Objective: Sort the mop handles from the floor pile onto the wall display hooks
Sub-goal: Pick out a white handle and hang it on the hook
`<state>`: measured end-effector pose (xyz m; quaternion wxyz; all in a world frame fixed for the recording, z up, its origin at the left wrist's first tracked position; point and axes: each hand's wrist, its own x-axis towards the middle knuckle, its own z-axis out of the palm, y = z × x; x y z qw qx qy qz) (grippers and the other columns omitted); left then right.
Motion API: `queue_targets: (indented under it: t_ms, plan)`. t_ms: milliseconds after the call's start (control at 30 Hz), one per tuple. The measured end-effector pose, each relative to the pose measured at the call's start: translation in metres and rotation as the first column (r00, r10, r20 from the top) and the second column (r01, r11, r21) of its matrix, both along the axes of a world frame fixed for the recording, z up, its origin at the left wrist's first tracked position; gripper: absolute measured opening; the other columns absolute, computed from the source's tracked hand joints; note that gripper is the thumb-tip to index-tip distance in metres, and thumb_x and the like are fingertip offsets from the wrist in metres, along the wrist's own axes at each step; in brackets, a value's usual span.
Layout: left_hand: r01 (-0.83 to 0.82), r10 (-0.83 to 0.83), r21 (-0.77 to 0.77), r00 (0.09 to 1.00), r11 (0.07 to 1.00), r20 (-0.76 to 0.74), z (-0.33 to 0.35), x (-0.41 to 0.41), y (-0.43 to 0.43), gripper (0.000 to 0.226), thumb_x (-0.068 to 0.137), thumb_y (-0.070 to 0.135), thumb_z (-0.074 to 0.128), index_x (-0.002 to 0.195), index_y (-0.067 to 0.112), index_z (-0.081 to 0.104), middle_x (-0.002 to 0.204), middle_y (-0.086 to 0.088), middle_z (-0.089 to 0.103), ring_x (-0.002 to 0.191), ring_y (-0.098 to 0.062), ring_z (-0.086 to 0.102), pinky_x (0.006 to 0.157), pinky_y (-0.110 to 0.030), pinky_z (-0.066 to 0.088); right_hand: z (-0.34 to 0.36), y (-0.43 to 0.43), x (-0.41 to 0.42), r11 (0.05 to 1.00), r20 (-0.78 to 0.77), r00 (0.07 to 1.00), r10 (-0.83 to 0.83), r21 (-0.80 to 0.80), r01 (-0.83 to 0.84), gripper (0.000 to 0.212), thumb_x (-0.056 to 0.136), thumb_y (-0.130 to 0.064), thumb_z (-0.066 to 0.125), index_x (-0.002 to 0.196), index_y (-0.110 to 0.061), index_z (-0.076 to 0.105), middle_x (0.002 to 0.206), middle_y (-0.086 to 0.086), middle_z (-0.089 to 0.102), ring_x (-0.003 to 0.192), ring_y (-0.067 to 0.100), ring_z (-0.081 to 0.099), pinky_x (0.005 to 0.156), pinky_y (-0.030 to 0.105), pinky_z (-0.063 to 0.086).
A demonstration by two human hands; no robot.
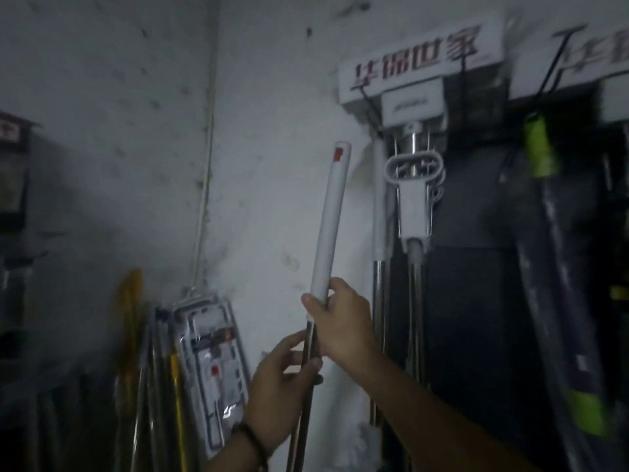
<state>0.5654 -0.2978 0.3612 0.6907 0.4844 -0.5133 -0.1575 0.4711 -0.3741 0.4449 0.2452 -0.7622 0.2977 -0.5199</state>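
Note:
I hold one mop handle [329, 219] nearly upright in front of the white wall; it has a white grip with a small red mark near its top and a shiny metal shaft below. My right hand [343, 321] grips it where the white grip meets the metal. My left hand [279, 379] holds the metal shaft just below. To the right, the wall display [418, 80] with a white sign in red characters carries hanging mops [413, 185] on its hooks. Its hooks are hard to make out in the dim light.
Several handles and a packaged flat mop head [211, 366] lean in the corner at lower left, with a yellow-orange handle [131, 301] among them. A green-gripped mop [539, 144] hangs further right on a dark panel. A second sign [599, 52] is at the top right edge.

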Motion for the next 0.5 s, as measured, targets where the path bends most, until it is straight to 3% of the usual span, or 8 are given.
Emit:
queue_targets:
  t_ms: [67, 167, 267, 400, 500]
  plan:
    - [-0.007, 0.008, -0.045, 0.999, 0.999, 0.035, 0.021, -0.007, -0.008, 0.057, 0.095, 0.008, 0.072, 0.137, 0.044, 0.059, 0.093, -0.005, 0.079, 0.082, -0.025, 0.079, 0.077, -0.03, 0.063, 0.02, -0.002, -0.006, 0.999, 0.011, 1.0, 0.01, -0.046, -0.01, 0.062, 0.101, -0.037, 0.067, 0.156, -0.039, 0.038, 0.099, -0.004, 0.072, 0.079, 0.008, 0.071, 0.068, 0.021, 0.057]
    - [-0.024, 0.032, -0.085, 0.995, 0.996, 0.094, 0.05, -0.016, -0.023, 0.065, 0.098, 0.011, 0.069, 0.146, 0.05, 0.048, 0.096, -0.007, 0.078, 0.079, -0.022, 0.079, 0.085, -0.039, 0.064, 0.052, -0.009, -0.014, 0.997, 0.021, 1.0, 0.005, -0.078, -0.003, 0.092, 0.104, -0.031, 0.064, 0.164, -0.052, -0.002, 0.105, 0.002, 0.07, 0.082, 0.011, 0.071, 0.074, 0.025, 0.058]
    - [-0.072, 0.089, -0.106, 0.982, 0.992, 0.164, 0.071, -0.025, -0.036, 0.066, 0.099, 0.016, 0.067, 0.149, 0.053, 0.043, 0.095, -0.003, 0.077, 0.074, -0.015, 0.079, 0.084, -0.033, 0.062, 0.079, -0.014, -0.022, 0.996, 0.005, 0.999, -0.037, -0.087, 0.037, 0.098, 0.105, -0.031, 0.063, 0.162, -0.054, -0.014, 0.101, 0.001, 0.066, 0.078, 0.009, 0.067, 0.073, 0.026, 0.057]
    - [-0.088, 0.108, -0.097, 0.969, 0.991, 0.22, 0.081, -0.03, -0.042, 0.067, 0.1, 0.017, 0.067, 0.151, 0.053, 0.041, 0.091, 0.0, 0.077, 0.072, -0.012, 0.078, 0.082, -0.035, 0.063, 0.093, -0.016, -0.029, 0.996, -0.023, 0.998, -0.059, -0.075, 0.057, 0.101, 0.106, -0.029, 0.063, 0.161, -0.054, -0.018, 0.107, 0.006, 0.065, 0.085, 0.015, 0.069, 0.086, 0.035, 0.061]
    - [-0.085, 0.104, -0.095, 0.971, 0.992, 0.217, 0.083, -0.031, -0.046, 0.067, 0.1, 0.016, 0.066, 0.152, 0.05, 0.041, 0.094, -0.001, 0.077, 0.071, -0.013, 0.079, 0.073, -0.024, 0.06, 0.097, -0.015, -0.031, 0.996, -0.056, 0.996, -0.07, -0.06, 0.067, 0.1, 0.107, -0.03, 0.06, 0.159, -0.055, -0.021, 0.107, 0.009, 0.066, 0.085, 0.02, 0.07, 0.084, 0.038, 0.062]
